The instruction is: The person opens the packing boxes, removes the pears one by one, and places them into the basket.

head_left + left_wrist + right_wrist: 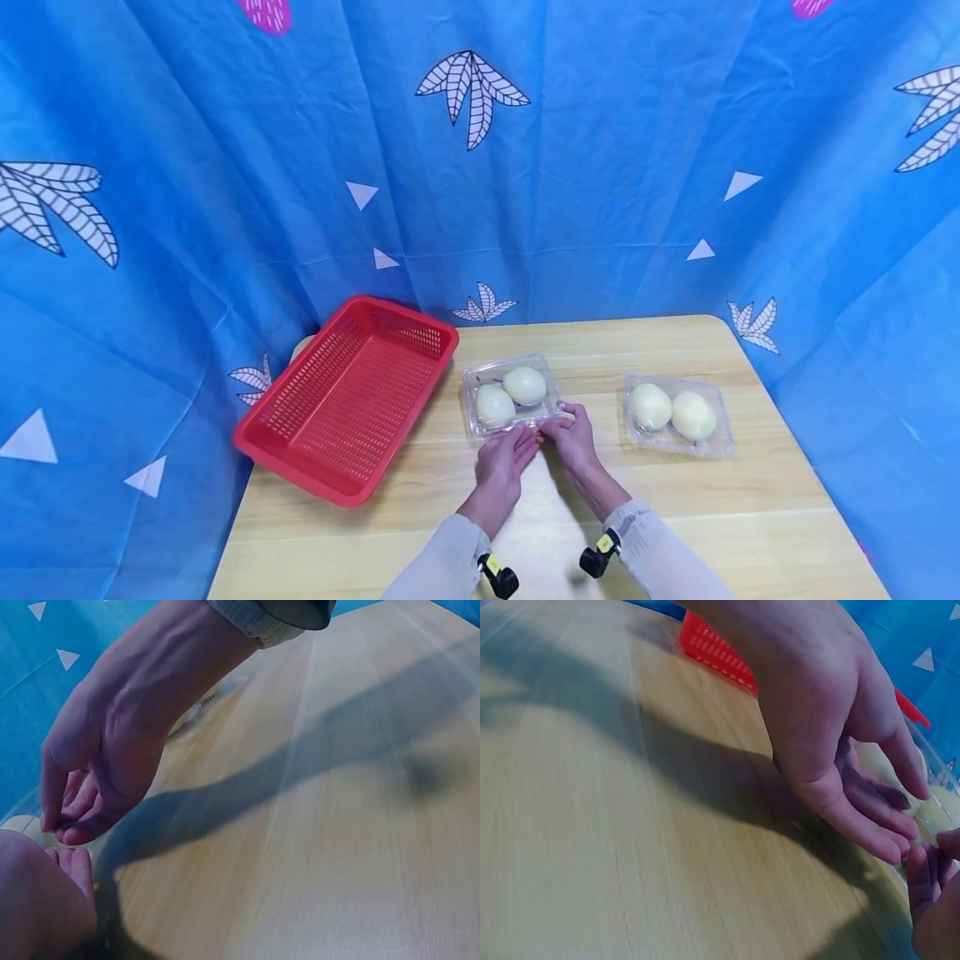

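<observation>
A clear plastic box (551, 387) holding two pale, round fruits (525, 385) sits in the middle of the table. At its front edge, my left hand (501, 462) has the thumb on the rim and the fingers held low in front. My right hand (573, 437) pinches the same edge near the front right corner, with its fingers curled in. Both hands' fingertips nearly meet. In the left wrist view the right hand (112, 750) hangs over the box edge. The right wrist view shows the left hand (832, 727) opposite; the exact contact is partly hidden.
To the left lies a red perforated plastic basket (352, 400). A second clear box (716, 442) with two similar pale fruits (693, 416) stands at the right. The wooden table (765, 517) meets a blue patterned curtain (615, 208) at the back and sides.
</observation>
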Available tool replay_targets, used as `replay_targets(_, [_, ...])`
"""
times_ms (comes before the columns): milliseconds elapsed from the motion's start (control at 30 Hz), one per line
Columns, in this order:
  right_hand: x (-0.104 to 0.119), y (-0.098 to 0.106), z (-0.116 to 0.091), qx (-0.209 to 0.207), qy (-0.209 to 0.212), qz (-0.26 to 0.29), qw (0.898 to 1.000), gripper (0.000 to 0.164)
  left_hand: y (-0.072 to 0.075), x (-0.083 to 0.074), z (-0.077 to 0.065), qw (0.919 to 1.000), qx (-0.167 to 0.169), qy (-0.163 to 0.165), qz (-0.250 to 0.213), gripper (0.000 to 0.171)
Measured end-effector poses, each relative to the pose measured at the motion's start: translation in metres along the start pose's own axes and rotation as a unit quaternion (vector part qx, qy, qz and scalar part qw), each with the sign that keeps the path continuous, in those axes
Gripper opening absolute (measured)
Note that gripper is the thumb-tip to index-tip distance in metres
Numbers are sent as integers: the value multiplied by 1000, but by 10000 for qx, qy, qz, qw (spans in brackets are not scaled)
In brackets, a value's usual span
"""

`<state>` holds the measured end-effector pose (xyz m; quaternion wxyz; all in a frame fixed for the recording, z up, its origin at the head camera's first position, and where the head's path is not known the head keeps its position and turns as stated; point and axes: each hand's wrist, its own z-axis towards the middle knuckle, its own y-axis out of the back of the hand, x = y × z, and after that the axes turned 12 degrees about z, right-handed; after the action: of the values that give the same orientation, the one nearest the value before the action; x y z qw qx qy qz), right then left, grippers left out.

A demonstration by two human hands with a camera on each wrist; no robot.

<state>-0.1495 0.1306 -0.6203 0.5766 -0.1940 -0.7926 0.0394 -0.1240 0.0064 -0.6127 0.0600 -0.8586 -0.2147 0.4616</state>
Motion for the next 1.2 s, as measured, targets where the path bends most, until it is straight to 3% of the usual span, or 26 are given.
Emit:
replay_targets(300, [2,-2,-1,0,26,-205,9998,63,-6,-2,1,9998,-70,54,170,39])
replay_targets(700, [9,4,1,232,131,-641,9976,64,-7,-4,3,9990,108,-16,435,36])
replay_targets(967, [13,16,5,343,297,-1389,9893,69,-8,-8,4,9980,18,-54,622,35])
replay_targets(1200, [14,17,7,361,476,-1717,9833,72,-7,-7,7,9978,-61,-119,650,32])
